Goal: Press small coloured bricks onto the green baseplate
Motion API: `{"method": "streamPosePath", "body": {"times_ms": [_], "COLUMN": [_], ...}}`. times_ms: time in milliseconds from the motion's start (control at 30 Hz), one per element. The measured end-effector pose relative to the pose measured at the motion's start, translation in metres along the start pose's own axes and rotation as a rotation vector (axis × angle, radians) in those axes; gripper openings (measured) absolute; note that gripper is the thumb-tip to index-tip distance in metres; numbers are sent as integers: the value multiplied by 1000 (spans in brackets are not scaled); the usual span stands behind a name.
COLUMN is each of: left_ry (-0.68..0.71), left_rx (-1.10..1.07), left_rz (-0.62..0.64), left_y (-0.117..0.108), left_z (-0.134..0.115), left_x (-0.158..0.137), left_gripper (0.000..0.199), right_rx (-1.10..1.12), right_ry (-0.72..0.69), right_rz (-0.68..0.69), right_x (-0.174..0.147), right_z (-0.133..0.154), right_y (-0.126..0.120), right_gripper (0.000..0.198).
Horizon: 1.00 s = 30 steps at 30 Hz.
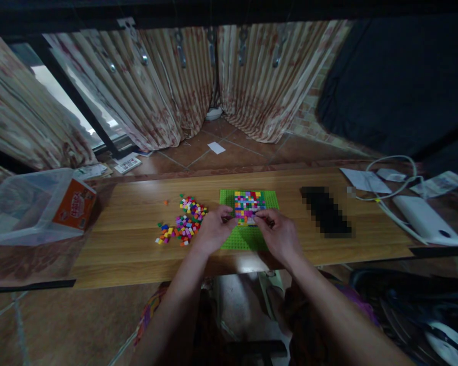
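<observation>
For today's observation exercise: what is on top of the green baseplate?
A patch of small multicoloured bricks sits on the green baseplate. The left hand and right hand cover its near edge.

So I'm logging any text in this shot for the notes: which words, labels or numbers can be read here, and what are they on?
None can be read.
Orange label on the clear plastic box: white print, too blurred.
Papers on the floor by the curtain: dark marks, too small.
Papers at the table's right end: no legible print.
Dark thing right of the green baseplate: pixelated.
</observation>
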<state>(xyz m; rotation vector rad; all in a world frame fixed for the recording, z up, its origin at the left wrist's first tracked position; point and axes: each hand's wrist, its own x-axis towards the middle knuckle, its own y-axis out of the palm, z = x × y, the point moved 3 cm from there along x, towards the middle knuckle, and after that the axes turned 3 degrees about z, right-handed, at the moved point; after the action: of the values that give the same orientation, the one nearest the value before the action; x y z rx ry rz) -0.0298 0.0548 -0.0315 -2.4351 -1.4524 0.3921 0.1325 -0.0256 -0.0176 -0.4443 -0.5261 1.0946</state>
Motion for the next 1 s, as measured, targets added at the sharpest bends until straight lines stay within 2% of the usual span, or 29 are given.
{"method": "streamPosePath", "body": {"times_ms": [133,300,833,1000], "left_ry": [-2,12,26,13], "left_rx": [-16,-24,18,9], "left_rz": [36,20,53,43], "left_y": [4,6,6,5], "left_z": [0,3,-5,-8], "left_x": [1,3,0,-1], "left_gripper": [24,25,16,16], "right_rx": [-30,-33,-201,-158], "right_ry": [-25,-26,-133,-140], "right_rz": [-32,-79,-42,-47], "right_x": [-2,-7,-8,-8], "right_z": [1,3,0,1], "right_y": [6,14,13,14], "right_gripper": [23,22,25,25]}}
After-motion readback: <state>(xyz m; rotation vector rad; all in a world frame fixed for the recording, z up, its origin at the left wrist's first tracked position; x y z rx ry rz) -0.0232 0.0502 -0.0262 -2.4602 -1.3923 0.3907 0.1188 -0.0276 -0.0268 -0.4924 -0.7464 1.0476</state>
